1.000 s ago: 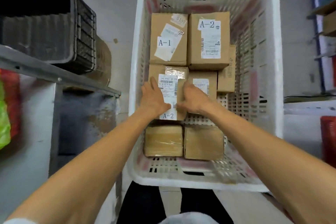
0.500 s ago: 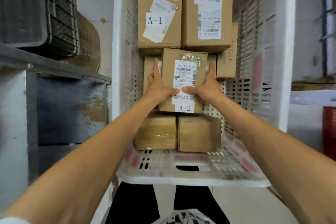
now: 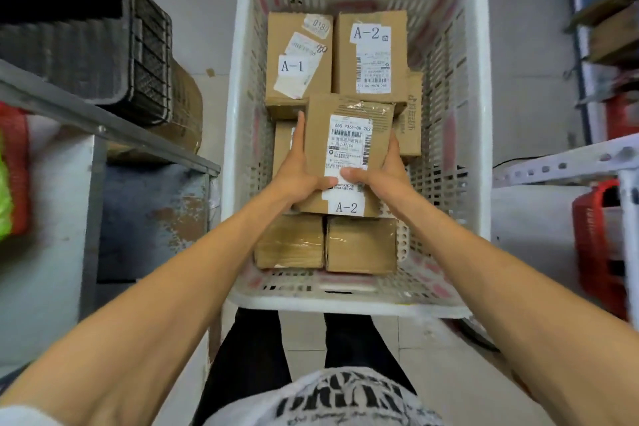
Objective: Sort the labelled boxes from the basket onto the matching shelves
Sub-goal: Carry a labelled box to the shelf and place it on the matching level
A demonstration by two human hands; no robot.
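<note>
The brown cardboard box labelled A-2 (image 3: 349,149) has lifted out of its slot since a second ago. The left hand (image 3: 297,173) and right hand (image 3: 383,173) grasp its sides above the white slatted plastic basket (image 3: 345,303). Sorting looks barely begun: several other cardboard boxes (image 3: 299,59) remain inside.

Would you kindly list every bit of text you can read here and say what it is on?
"A-2": held box, label bottom.
"665 P361-00 202": same label, top.
"A-1": far left box.
"0180": sticker, same box.
"80": handwritten, same box.
"A-2": far right box.
Smaller print, shirt lettering: too blurred.
</note>
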